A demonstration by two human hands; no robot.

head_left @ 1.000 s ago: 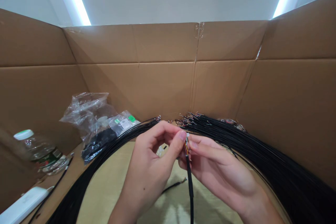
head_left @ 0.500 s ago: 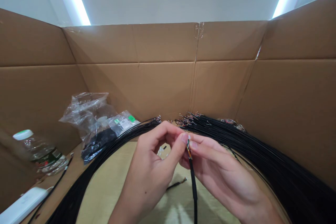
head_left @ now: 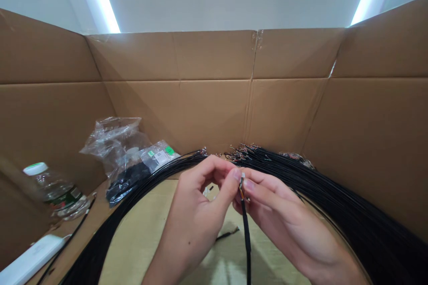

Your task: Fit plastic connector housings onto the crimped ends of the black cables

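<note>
A black cable [head_left: 246,236] hangs down from between my hands, its coloured wires fanning out of the sheath just below a small white connector [head_left: 243,175]. My left hand [head_left: 203,205] pinches the connector from the left with thumb and forefinger. From the other side, my right hand [head_left: 277,205] presses its thumb and fingers against the connector and the wires. Fingertips partly cover the wire ends, so how they sit in the connector is hidden. Below my left hand, a short black cable end [head_left: 228,234] with bare coloured wires lies on the yellowish work surface [head_left: 140,236].
Thick bundles of black cables curve along the left [head_left: 110,227] and right [head_left: 337,200]. Clear plastic bags [head_left: 117,142] lie at the back left, near a tilted water bottle [head_left: 63,196] and a white power strip [head_left: 31,260]. Cardboard walls [head_left: 214,107] enclose the area.
The view has shifted slightly, moving everything a little to the right. My fingers keep nearly the same pinch; a bit more of the white connector shows between them.
</note>
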